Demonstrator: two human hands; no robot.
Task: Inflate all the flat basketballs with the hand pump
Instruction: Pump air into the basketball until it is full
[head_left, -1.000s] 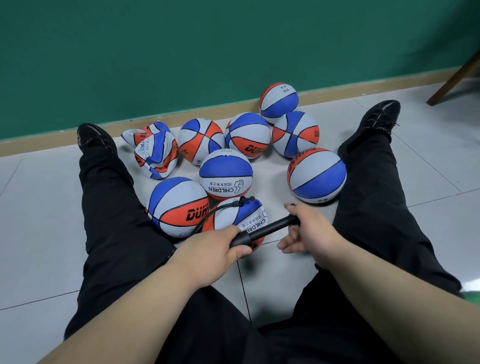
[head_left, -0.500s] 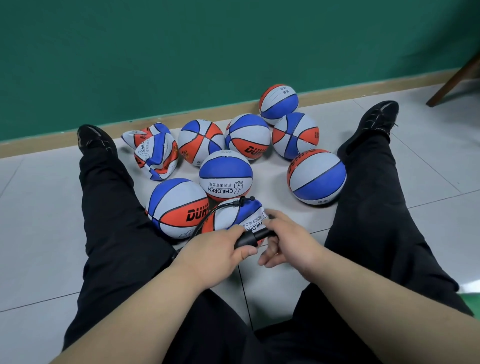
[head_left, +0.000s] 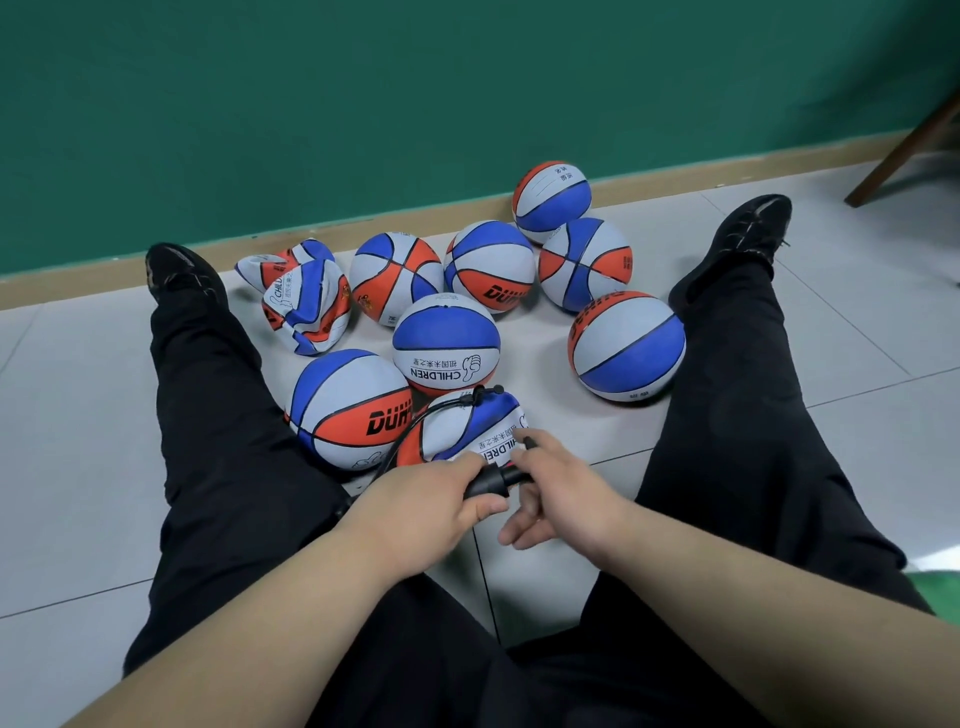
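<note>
On the tiled floor (head_left: 78, 467) below the green wall (head_left: 467, 78), round basketballs (head_left: 447, 343) crowd between my legs (head_left: 223, 415), two crumpled flat ones (head_left: 306, 301) at the left. I seem mid-stroke on the soft ball (head_left: 467, 426) nearest me: the hand pump (head_left: 493, 480) is pushed in, so a pull-out comes next. My left hand (head_left: 431, 499) grips its barrel; my right hand (head_left: 561, 493) pinches the handle.

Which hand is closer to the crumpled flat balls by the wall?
Left. The left hand grips the pump, down and right of the flat balls; the right hand is farther right.
</note>
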